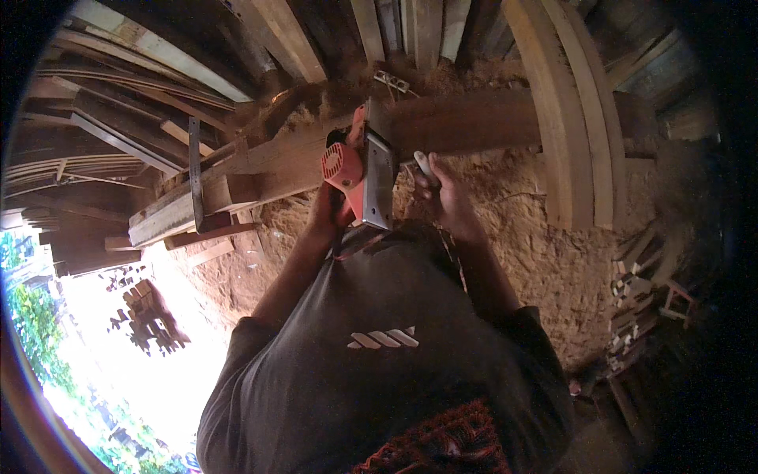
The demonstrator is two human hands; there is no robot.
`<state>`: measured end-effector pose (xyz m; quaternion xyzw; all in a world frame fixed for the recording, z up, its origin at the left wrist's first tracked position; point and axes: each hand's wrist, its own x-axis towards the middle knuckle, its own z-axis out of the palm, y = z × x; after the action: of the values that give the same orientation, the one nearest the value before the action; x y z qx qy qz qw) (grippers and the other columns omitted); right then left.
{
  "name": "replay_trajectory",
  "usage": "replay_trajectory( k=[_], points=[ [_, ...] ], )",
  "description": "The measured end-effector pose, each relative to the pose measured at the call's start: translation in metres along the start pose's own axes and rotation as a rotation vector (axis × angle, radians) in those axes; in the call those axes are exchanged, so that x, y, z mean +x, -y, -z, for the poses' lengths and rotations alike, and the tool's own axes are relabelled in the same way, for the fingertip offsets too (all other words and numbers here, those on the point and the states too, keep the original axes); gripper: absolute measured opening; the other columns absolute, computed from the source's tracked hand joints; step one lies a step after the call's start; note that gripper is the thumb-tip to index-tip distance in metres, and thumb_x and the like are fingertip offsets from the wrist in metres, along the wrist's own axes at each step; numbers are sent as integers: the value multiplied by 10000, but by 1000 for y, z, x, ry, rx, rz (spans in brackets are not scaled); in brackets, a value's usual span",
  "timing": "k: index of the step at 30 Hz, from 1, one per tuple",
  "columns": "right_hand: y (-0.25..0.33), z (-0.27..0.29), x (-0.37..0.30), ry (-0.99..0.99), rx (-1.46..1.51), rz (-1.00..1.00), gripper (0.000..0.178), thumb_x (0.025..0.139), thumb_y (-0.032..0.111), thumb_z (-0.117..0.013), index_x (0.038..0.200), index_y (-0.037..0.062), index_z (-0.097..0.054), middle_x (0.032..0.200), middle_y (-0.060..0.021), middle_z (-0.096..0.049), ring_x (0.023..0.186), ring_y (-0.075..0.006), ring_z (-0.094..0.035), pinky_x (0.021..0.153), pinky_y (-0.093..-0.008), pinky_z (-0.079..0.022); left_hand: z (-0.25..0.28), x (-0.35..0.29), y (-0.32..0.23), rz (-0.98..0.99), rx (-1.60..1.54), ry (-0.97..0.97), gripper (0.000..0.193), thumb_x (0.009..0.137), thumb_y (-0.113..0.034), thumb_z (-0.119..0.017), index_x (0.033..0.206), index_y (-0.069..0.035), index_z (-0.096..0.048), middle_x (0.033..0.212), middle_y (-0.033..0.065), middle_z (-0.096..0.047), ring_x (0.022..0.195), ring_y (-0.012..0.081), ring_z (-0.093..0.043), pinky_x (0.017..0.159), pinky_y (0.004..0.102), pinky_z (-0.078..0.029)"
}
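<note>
A red electric hand planer [347, 170] is tilted up on its side above the near edge of a long wooden beam [276, 162]. Its flat metal sole [381, 182] faces right. My left hand [324, 212] is closed around the planer's body from the left and below, with the fingers partly hidden behind it. Just right of the sole, my right hand [448, 197] is closed on a small pale-ended object [423, 163]. The exact kind of that object does not show.
A metal carpenter's square [195, 174] hangs over the beam at the left. Two thick boards [572, 118] cross the beam at the right. Behind it lie a white socket strip [392, 80], shavings and leaning planks [284, 35]. Offcuts [150, 316] are piled on the bright ground, lower left.
</note>
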<state>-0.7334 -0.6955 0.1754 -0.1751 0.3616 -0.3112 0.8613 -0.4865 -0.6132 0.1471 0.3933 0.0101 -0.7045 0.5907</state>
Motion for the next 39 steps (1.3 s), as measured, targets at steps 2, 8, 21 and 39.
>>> replay_trajectory(
  k=[2,8,21,39],
  points=[
    [3,-5,-4,81,31,-11,394,1035,422,-581,1177,57,-624,927,2,-599,824,-146,-564,762,-310,-472,-1,-1,-1,-7,-9,4,377,1023,-504,-537,1139,-145,-556,966,30,-582,779,194,-578,633,349,-485],
    [3,-35,-10,64,-215,154,399,1028,433,-593,1183,67,-625,966,1,-623,890,-159,-579,789,-348,-487,3,0,-1,-11,-14,10,395,1021,-507,-539,1169,-141,-549,1004,36,-585,818,202,-585,664,358,-493],
    [-63,-30,9,120,-1148,709,459,783,-17,-621,1231,27,-533,1136,-252,-634,1103,-417,-628,935,-499,-485,57,-37,3,20,-19,-70,440,1015,-512,-545,1235,-132,-534,1086,49,-594,901,219,-600,732,377,-512],
    [-66,-56,-5,-84,-1105,494,468,808,67,-624,1268,41,-544,1119,-258,-657,1081,-443,-646,891,-538,-534,88,-8,-11,177,104,11,514,1007,-520,-552,1326,-119,-513,1200,67,-605,1017,243,-621,826,404,-539]
  ],
)
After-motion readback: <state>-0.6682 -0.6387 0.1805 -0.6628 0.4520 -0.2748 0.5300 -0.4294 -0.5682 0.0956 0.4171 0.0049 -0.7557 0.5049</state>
